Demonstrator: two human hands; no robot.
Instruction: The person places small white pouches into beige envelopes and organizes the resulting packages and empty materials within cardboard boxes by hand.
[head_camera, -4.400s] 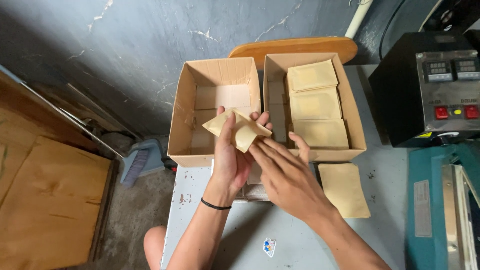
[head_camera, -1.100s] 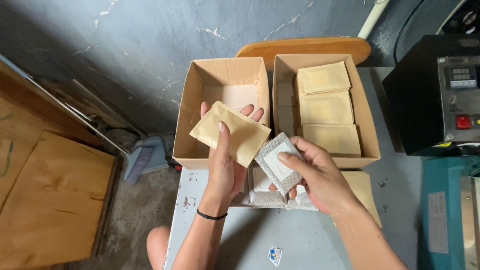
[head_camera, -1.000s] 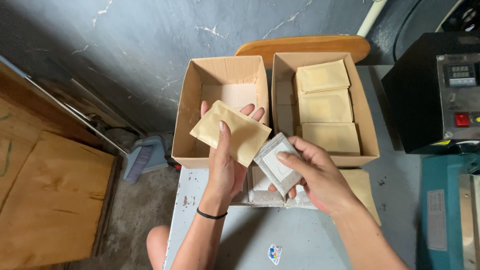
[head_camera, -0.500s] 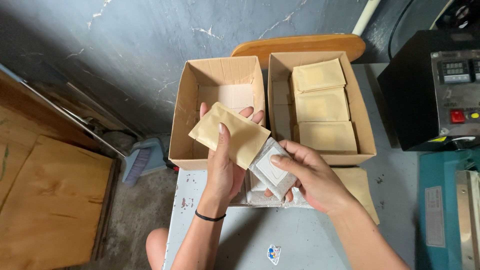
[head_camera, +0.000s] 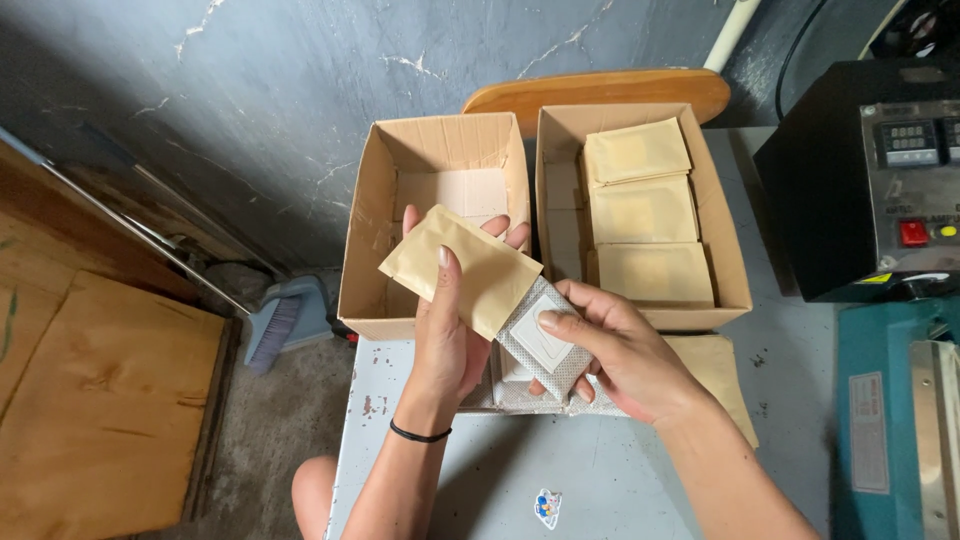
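Observation:
My left hand (head_camera: 448, 345) holds a tan paper pouch (head_camera: 462, 268) with its thumb across the front, just over the near edge of the left cardboard box (head_camera: 365, 240). My right hand (head_camera: 620, 350) grips a small grey-white sachet (head_camera: 540, 345), its upper corner tucked under the pouch's lower edge. More of the same sachets (head_camera: 505, 395) lie stacked on the grey table (head_camera: 480, 480) beneath both hands.
The right cardboard box (head_camera: 728, 250) holds three tan pouches in a row. Another tan pouch (head_camera: 722, 372) lies on the table by my right wrist. A black machine (head_camera: 850, 190) with a red button stands at right. A wooden board (head_camera: 600, 88) lies behind the boxes.
My right hand has brought the sachet up and left until it meets the pouch's lower edge. The left hand keeps the pouch in nearly the same place.

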